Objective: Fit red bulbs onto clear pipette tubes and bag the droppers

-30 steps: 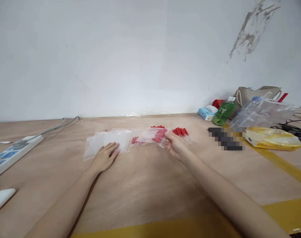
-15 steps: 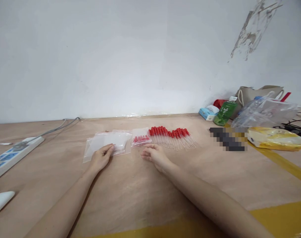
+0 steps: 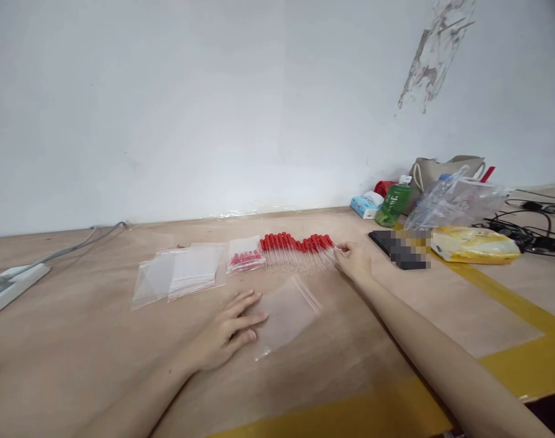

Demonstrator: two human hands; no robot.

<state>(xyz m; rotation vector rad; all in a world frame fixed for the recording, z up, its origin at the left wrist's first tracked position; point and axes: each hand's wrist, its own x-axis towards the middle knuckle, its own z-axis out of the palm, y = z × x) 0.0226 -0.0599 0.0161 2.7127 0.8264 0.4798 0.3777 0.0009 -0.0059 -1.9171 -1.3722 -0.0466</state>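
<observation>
A single clear zip-lock bag lies flat on the table. My left hand rests beside it, fingers spread, with the fingertips on its left edge. Behind it is a row of droppers with red bulbs and thin clear stems, laid side by side. At the row's right end, my right hand pinches a dropper between thumb and finger. Left of the row sits a zip-lock bag with several red-bulbed pieces inside. Farther left is a stack of zip-lock bags, partly fanned out.
On the right lie a dark, partly blurred object and a yellow-and-white plastic packet. Behind them stand a green bottle, a tissue pack and a plastic bag. A power strip is at the left edge.
One zip-lock bag now lies in front of the droppers, apart from the stack. My left hand has moved right and opened onto it. My right hand has moved right to the row's end.
</observation>
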